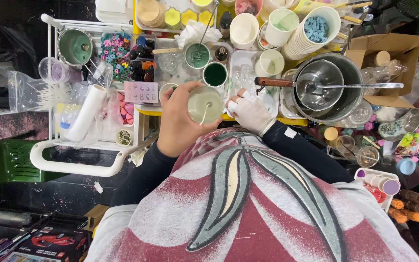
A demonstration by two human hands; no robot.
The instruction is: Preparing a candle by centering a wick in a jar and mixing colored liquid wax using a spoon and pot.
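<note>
Pale-green wax in a round clear glass candle jar, held over the near edge of the crowded table.
The bare left hand wraps around the jar's side; a white wick stands in the wax. The right hand, in a white glove, touches the jar's rim with curled fingertips. Just beyond sits a small cup of dark-green wax.

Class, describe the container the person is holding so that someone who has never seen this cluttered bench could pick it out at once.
Start at the big steel pot with the ladle at the right of the bench, then move left to the person's two hands. The bare left hand grips a small round glass of pale cream wax, beside the gloved right hand. Unlike the green-filled cups just beyond it, a white wick lies across its surface.
</note>
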